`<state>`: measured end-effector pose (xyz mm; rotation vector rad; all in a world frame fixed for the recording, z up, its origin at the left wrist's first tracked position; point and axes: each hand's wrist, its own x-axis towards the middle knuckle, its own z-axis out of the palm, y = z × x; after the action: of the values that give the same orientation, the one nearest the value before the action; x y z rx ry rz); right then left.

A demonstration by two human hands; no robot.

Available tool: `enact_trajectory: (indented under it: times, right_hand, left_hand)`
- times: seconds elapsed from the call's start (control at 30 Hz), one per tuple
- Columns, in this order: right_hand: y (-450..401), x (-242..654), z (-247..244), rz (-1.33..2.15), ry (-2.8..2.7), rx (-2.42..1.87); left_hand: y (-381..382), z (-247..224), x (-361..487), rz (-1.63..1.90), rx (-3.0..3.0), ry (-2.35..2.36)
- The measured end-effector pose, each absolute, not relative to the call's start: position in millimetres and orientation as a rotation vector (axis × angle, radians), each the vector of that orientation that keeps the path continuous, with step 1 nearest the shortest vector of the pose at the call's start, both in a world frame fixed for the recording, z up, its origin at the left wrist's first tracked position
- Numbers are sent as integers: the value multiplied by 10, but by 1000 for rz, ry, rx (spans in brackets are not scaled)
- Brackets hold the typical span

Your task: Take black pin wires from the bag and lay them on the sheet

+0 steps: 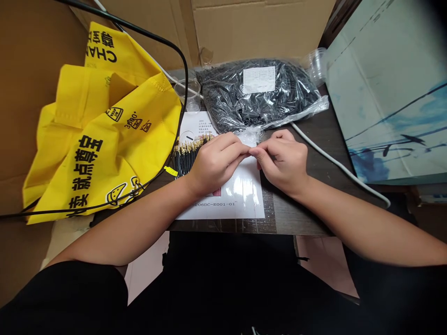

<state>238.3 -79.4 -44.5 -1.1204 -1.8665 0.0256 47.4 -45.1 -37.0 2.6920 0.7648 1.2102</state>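
Note:
My left hand (216, 163) and my right hand (282, 163) meet above a white printed sheet (244, 197), their fingertips pinched together near its top. Whatever lies between the fingertips is too small or hidden to make out. Just left of my left hand lies a bundle of black wires with gold-coloured metal tips (186, 158), partly covered by that hand. A small yellow tag (171, 171) sits at the bundle's lower left. Behind my hands is a clear plastic bag of thin black pieces (258, 95) with a white label.
The dark wooden table (307, 144) holds everything. A yellow fabric bag with black lettering (104, 139) lies on the left, crossed by a black cable (183, 93). A white cable (335, 165) runs right. Clear plastic cups (188, 95) stand at the back. Cardboard stands behind; a printed board leans right.

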Motion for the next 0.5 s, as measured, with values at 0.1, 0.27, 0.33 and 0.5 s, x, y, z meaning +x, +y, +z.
enact_trajectory:
  times: [0.1, 0.27, 0.33, 0.5]
  right_hand:
    - [-808, 2376, -429, 46, -1853, -1124]
    - [-822, 2418, -367, 123, -1885, -1047]
    - [-819, 2438, -354, 112, -1866, -1036]
    - [-797, 2445, -364, 85, -1873, -1006]
  left_hand:
    - [-455, -369, 478, 1226, 2680, 737]
    - [-467, -329, 470, 1238, 2570, 740]
    - [-466, -305, 462, 1264, 2505, 783]
    - [-451, -281, 454, 1268, 2439, 841]
